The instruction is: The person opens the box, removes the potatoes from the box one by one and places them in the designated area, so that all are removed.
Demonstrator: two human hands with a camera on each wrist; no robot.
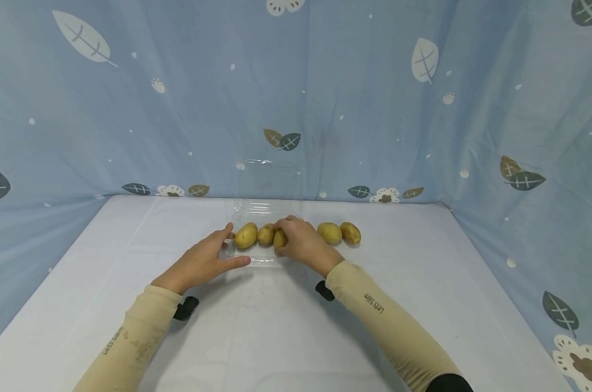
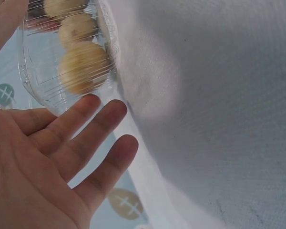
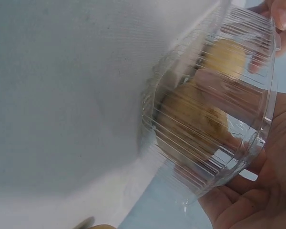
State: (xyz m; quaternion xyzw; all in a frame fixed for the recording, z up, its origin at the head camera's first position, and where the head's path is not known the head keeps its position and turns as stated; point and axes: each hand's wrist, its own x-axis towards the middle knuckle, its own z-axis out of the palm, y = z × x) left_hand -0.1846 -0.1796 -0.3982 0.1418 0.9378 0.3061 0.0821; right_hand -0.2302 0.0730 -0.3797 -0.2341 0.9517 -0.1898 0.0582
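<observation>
A clear plastic clamshell box (image 1: 269,261) stands mid-table, its see-through lid (image 1: 270,182) raised at the back. Inside, at the left, lies a yellow potato (image 1: 246,236), with a second potato (image 1: 265,234) beside it. My right hand (image 1: 303,245) reaches into the box from the right and grips a third potato (image 1: 279,239), with thumb and fingers around it; the ribbed wall shows in front of it in the right wrist view. At the box's left end, my left hand (image 1: 203,262) is spread, thumb along the front and fingertips right at the side wall (image 2: 35,81).
Right of the box, a smooth potato (image 1: 330,233) and a browner potato (image 1: 351,233) lie side by side on the white tablecloth (image 1: 257,337). A blue leaf-print curtain (image 1: 364,109) rises behind the table and along both sides.
</observation>
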